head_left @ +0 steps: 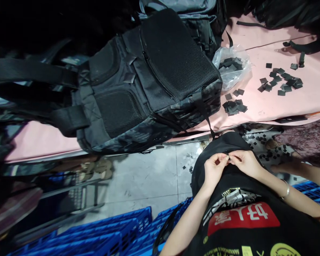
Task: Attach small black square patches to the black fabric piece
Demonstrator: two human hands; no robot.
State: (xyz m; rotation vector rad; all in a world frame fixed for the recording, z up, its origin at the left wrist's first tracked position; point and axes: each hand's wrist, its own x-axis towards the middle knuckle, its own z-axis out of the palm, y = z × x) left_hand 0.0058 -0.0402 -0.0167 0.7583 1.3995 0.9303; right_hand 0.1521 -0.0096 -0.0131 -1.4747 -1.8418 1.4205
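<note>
the tiny dark piece [229, 159] between the left hand [214, 166] and the right hand [244, 161] is mostly covered and too small to identify. the broad black webbing strap [29, 71] of the black mesh-backed backpack [173, 60] blurs and runs out at the left edge. behind the backpack, a grey-black fabric bag [202, 19] is partly hidden and cut off by the top edge.

Backpack blocks the left; the way over is on the right.
The black backpack [173, 53] bulks over the table edge, a strap [209, 122] dangling toward the left hand [214, 169]. Pink tabletop [264, 106] lies open between two scatters of dark squares [233, 107], the clear bag [229, 82] just beyond.
</note>
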